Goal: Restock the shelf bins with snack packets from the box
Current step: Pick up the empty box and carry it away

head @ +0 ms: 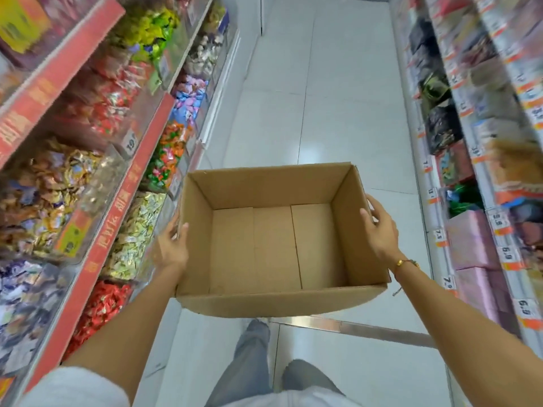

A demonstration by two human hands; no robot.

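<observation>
Cardboard box point(276, 245): open-topped, no packets visible inside, held above pale tiled floor point(329, 92) in aisle centre. Left hand point(172, 248): fingers curled round box's left wall, thumb over rim. Right hand point(380, 227): grips right wall, thumb inside rim, fingers outside; bracelet point(404, 263) at wrist. Shelf bins point(129, 239): on left, red-edged tiers, full of wrapped snack packets point(44, 198) in mixed colours. Right shelving point(476, 160): boxed goods, orange price tags; blurred.
</observation>
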